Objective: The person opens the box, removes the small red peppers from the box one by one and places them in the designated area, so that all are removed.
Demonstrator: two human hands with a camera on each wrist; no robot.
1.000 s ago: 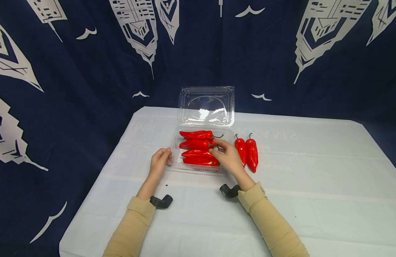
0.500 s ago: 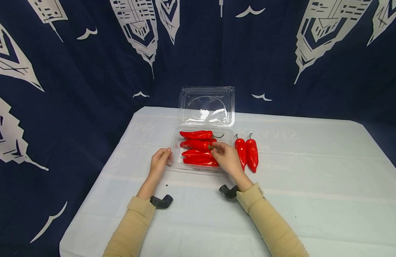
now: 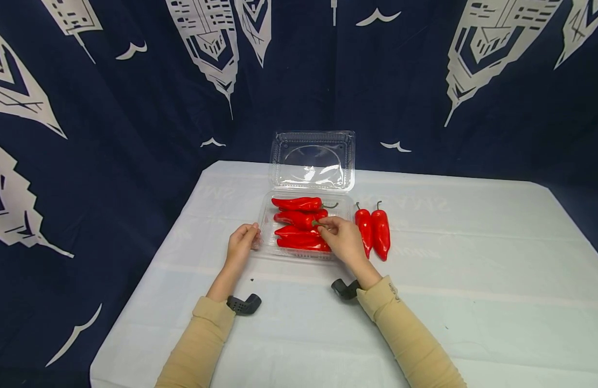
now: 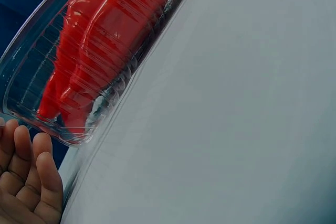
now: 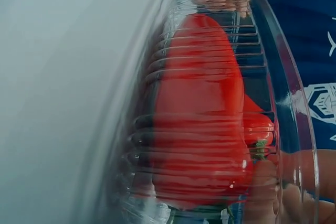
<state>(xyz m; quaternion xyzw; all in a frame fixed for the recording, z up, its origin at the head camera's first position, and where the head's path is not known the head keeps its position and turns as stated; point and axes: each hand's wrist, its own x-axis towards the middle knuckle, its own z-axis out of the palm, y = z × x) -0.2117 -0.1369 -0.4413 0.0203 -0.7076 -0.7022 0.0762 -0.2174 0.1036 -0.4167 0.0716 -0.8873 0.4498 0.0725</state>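
Note:
In the head view, a clear plastic clamshell box [image 3: 346, 202] holds several glossy red peppers. My right hand [image 3: 345, 237] reaches over its right side and pinches the green stem of a red pepper [image 3: 299, 219] lying on top of others. Through the box wall in the right wrist view, that stem [image 5: 259, 149] meets my fingertips. At the box's left edge, my left hand [image 3: 241, 245] holds the rim between thumb and fingers. The left wrist view has the fingers [image 4: 48, 174] bent loosely beside the box corner. My right hand partly covers the lower peppers' stem ends.
The box's transparent lid [image 3: 312, 161] stands raised at the back. Two more red peppers, a left one [image 3: 363, 229] and a right one [image 3: 381, 234], lie side by side to the right of the box. A white cloth [image 3: 473, 280] covers the table; a dark patterned curtain [image 3: 401, 81] hangs behind.
My right hand has shifted slightly toward me, and the pepper's stem end has swung the same way, so the pepper lies more slanted. The left hand and box have stayed put.

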